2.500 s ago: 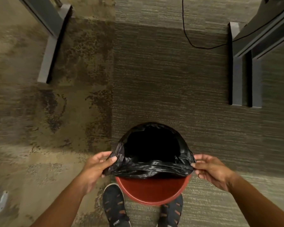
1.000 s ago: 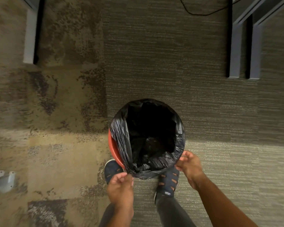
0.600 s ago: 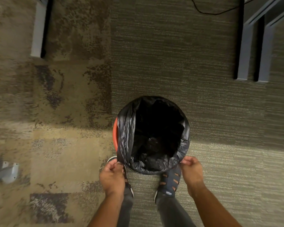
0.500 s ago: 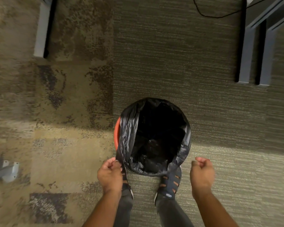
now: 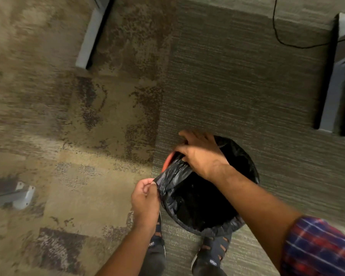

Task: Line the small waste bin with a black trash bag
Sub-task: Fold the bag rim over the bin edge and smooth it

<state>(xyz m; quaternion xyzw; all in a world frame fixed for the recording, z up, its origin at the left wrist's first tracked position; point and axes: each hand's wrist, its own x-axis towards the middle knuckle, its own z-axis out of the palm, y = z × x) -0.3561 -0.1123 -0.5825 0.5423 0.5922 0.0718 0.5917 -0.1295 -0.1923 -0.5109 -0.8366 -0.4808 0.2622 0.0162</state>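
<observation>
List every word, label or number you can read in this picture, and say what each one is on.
"SPORT": on the strap of the left sandal, in white letters.
"SPORT": on the toe of the right sandal, in white letters, slightly blurred.
Nothing else is readable: the trash bag, the bin, the carpet and the plaid sleeve show no writing.

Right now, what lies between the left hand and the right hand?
In the head view, a loose stretch of the black bag spans from the left hand to the right hand; beside it the bin rim shows uncovered.
</observation>
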